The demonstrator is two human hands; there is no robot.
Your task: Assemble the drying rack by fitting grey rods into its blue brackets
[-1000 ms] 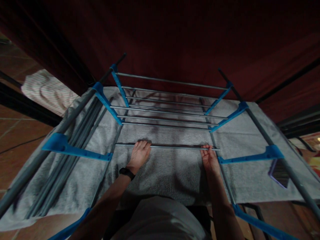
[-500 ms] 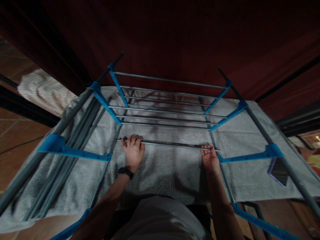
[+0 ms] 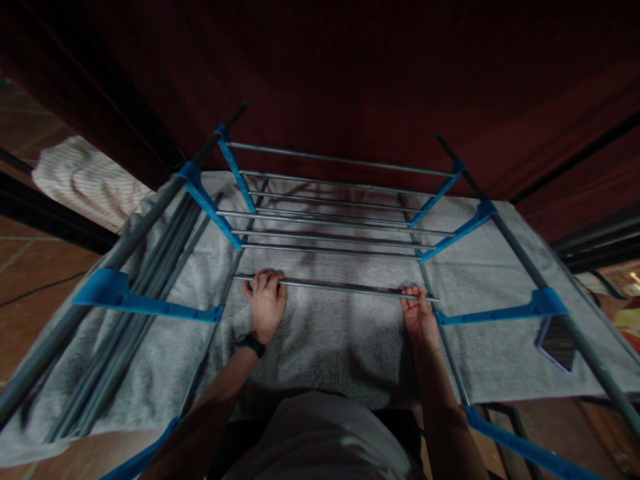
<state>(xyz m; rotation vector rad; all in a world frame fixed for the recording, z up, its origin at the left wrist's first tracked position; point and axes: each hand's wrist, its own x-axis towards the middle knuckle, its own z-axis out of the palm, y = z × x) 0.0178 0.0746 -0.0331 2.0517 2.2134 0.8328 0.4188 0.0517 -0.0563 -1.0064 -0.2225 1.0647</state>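
A thin grey metal rod (image 3: 345, 289) lies crosswise between the two sides of a rack frame. My left hand (image 3: 267, 303) is wrapped over it near its left end, with a dark band on the wrist. Near the right end, my right hand (image 3: 420, 317) grips the same rod with the palm turned up. The rod's ends reach close to the blue left bracket (image 3: 170, 308) and the blue right bracket (image 3: 490, 315). Farther off, several rods such as this crossbar (image 3: 340, 160) span the other blue brackets.
Several loose grey tubes (image 3: 135, 320) lie on the grey blanket (image 3: 330, 353) at the left. A phone-like dark object with a purple edge (image 3: 556, 343) rests at the right. Dark red fabric (image 3: 340, 80) hangs behind the rack. Long side tubes (image 3: 530, 263) flank both sides.
Both hands and the rod have shifted very slightly away from me. The grip of each hand looks the same, and the rack stays in place.
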